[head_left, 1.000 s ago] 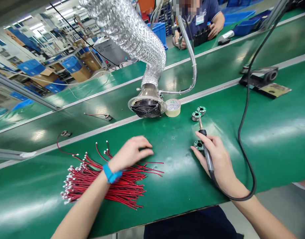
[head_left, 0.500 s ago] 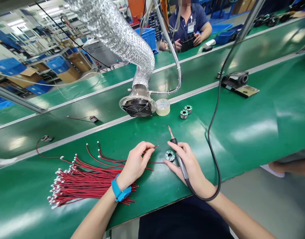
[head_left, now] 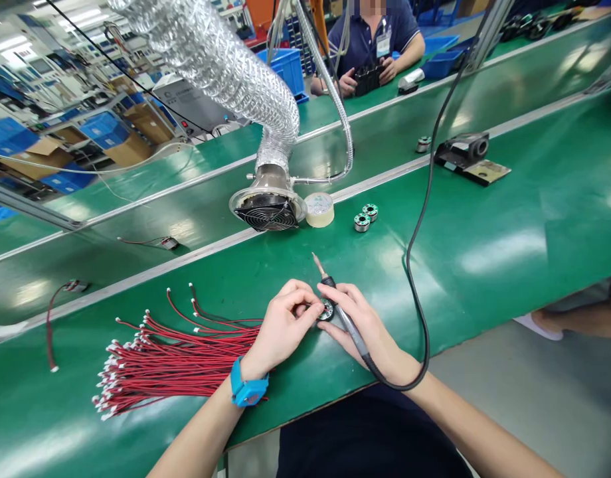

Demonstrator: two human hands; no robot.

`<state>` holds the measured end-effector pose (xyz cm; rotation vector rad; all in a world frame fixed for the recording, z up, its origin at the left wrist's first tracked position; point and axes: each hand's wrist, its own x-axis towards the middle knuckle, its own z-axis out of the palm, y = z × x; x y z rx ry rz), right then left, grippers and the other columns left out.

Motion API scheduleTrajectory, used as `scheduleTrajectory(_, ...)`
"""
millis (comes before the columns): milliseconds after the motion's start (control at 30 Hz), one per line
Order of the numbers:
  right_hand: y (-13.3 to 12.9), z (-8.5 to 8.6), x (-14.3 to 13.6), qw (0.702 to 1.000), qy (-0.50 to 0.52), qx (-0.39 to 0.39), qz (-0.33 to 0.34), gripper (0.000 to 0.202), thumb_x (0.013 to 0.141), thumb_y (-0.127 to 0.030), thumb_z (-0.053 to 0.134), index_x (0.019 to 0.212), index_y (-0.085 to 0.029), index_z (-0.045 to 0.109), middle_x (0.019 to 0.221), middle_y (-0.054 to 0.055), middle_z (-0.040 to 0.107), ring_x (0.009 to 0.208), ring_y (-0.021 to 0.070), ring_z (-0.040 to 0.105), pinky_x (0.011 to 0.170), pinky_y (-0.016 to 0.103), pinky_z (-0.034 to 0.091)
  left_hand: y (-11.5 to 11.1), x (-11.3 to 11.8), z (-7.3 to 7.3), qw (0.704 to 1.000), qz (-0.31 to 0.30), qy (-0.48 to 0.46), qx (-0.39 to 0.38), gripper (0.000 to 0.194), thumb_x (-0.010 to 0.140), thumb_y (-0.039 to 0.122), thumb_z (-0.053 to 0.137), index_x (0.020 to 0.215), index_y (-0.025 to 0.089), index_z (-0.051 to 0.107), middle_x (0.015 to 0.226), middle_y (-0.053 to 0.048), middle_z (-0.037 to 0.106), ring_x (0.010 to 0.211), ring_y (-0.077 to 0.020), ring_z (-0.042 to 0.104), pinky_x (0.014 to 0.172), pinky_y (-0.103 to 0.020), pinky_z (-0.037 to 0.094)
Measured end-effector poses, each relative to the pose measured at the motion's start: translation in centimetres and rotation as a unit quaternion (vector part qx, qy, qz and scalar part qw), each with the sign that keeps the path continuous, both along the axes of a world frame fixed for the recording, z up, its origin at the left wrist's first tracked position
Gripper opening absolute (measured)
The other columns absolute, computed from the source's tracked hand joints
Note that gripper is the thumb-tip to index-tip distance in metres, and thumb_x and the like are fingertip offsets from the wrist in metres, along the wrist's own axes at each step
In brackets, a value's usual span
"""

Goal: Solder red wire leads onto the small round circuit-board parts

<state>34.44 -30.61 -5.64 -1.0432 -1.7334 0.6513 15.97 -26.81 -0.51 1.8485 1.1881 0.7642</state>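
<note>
A soldering iron (head_left: 346,320) lies in my right hand (head_left: 372,328), its metal tip pointing up and left, clear of the table. Between my hands is a small round part (head_left: 326,309) with a green and white top, partly hidden by fingers. My left hand (head_left: 288,322), with a blue band on its wrist, is pinched at the left edge of this part; the wire end there is hidden by the fingertips. Red wires (head_left: 180,358) with white connectors lie in a bundle left of and under my left forearm.
A fume duct with a fan grille (head_left: 268,214) hangs ahead, beside a tape roll (head_left: 319,209). Two round parts (head_left: 362,222) stand right of it. The iron's cable (head_left: 418,245) loops on the right, near a metal bracket (head_left: 467,156). A person (head_left: 372,40) sits across.
My left hand has moved right to the round part, and my right hand has shifted slightly left with the iron. The round part is now partly covered by fingers.
</note>
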Motion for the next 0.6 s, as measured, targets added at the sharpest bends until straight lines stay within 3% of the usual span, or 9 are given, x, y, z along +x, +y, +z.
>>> scheduleTrajectory(133,-0.8,0.8,1.1,0.997,0.031,0.023,-0.067,0.048,0.1,-0.017,0.065,0.146,-0.027,0.059,0.116,0.007,0.07,0.103,0.0162,0.073,0.093,0.027,0.061,-0.7,1.3,-0.6,0.998,0.033,0.016,0.042,0.017,0.098,0.023,0.065,0.082,0.018,0.067,0.096,-0.004,0.063,0.077,-0.0133,0.056,0.066,-0.026,0.044)
scheduleTrajectory(300,-3.0,0.8,2.7,0.979,0.054,0.016,-0.197,0.018,0.101,-0.018,0.061,0.111,-0.024,0.075,0.097,0.002,0.08,0.082,0.015,0.077,0.076,0.024,0.061,-1.8,2.2,-1.4,0.992,0.074,0.029,0.1,0.017,0.099,0.019,0.063,0.083,0.019,0.061,0.093,-0.003,0.063,0.081,-0.0141,0.06,0.07,-0.026,0.048)
scheduleTrajectory(433,-3.8,0.5,3.3,0.977,0.067,0.026,-0.202,0.018,0.101,-0.02,0.058,0.099,-0.024,0.076,0.082,-0.001,0.078,0.069,0.0137,0.075,0.062,0.023,0.057,-2.3,2.5,-2.2,0.984,0.086,0.05,0.146,0.014,0.1,0.017,0.062,0.087,0.02,0.059,0.097,-0.003,0.063,0.086,-0.0143,0.061,0.075,-0.026,0.049)
scheduleTrajectory(600,-3.1,1.3,3.1,0.983,0.06,0.031,-0.172,0.019,0.1,-0.018,0.056,0.096,-0.022,0.075,0.079,-0.003,0.078,0.062,0.011,0.072,0.061,0.021,0.056,-2.3,2.6,-2.8,0.98,0.089,0.067,0.165,0.013,0.101,0.017,0.061,0.089,0.02,0.058,0.099,-0.004,0.062,0.088,-0.0148,0.061,0.076,-0.027,0.05)
